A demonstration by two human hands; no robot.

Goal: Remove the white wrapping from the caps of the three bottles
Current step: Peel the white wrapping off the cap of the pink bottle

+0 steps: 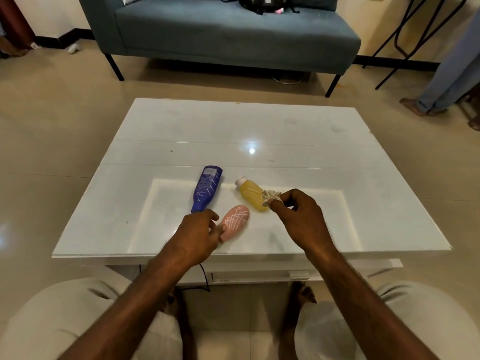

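Three bottles lie on the white glass table [285,131]. The blue bottle [207,188] lies at the left, its cap end hidden behind my left hand [198,236]. The pink bottle [235,224] lies in the middle; my left hand's fingers hold its cap end. The yellow bottle [252,194] lies at the right with a white wrapped cap pointing away from me. My right hand [298,216] pinches a crumpled piece of white wrapping [271,196] just beside the yellow bottle's base.
A blue-grey sofa [220,35] stands beyond the table with a black bag [262,3] on it. A person's legs [441,81] and a black metal stand [405,29] are at the far right. My knees sit below the table's near edge.
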